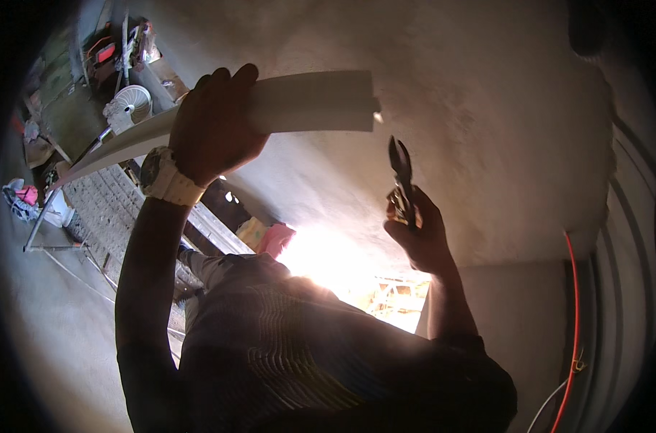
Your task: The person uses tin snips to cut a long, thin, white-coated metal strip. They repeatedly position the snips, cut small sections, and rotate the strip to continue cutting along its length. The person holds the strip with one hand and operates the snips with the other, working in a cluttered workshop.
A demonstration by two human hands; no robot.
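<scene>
My left hand (pixel 216 126), with a pale watch on the wrist, is wrapped round a long white strip (pixel 317 101) that looks like a plastic panel or trim. The strip runs from the lower left past my hand, and its cut end has a small jagged piece sticking out. My right hand (pixel 423 229) grips a pair of snips (pixel 401 167) with the dark blades pointing up. Those blades are just below and right of the strip's end, apart from it. Backlight darkens both hands.
A plank scaffold (pixel 108 206) stands below on the left, near a white fan (pixel 131 105) and scattered goods. Bright light comes through an opening (pixel 400 299) beneath my arms. An orange cable (pixel 575 310) hangs at the right beside a plastered wall (pixel 501 144).
</scene>
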